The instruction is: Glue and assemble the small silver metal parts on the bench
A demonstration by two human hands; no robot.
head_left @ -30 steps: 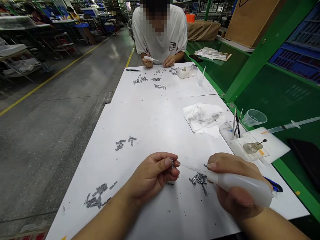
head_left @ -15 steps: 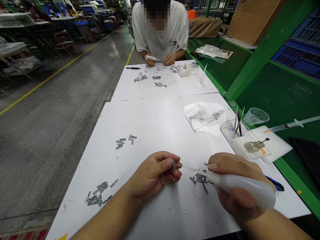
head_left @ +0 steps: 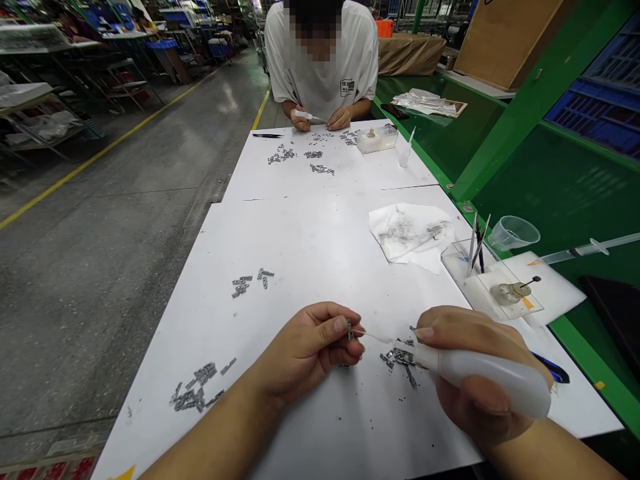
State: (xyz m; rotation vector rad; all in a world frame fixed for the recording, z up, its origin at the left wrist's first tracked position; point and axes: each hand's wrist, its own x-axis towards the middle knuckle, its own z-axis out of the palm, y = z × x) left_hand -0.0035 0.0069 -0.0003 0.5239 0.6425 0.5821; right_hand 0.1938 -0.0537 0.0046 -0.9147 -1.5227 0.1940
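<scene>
Between thumb and fingers, my left hand [head_left: 313, 343] pinches a small metal part [head_left: 350, 329] held upright above the white table [head_left: 310, 247]. My right hand [head_left: 480, 373] is wrapped round a translucent squeeze bottle [head_left: 495, 377], its thin nozzle [head_left: 377, 337] pointing left, with the tip at or very near the metal part. Under the nozzle lies a pile of metal parts [head_left: 403, 355] with tiny dark bits around it. Two more groups of metal parts lie to the left, one near my left forearm [head_left: 193, 390] and a smaller one farther off [head_left: 241, 285].
A stained white cloth [head_left: 413, 233] lies to the right, beside a clear holder with tweezers [head_left: 477, 247], a small glass jar [head_left: 510, 292] and a plastic cup [head_left: 514, 232]. Across the table a person [head_left: 323, 60] holds a similar bottle over scattered parts.
</scene>
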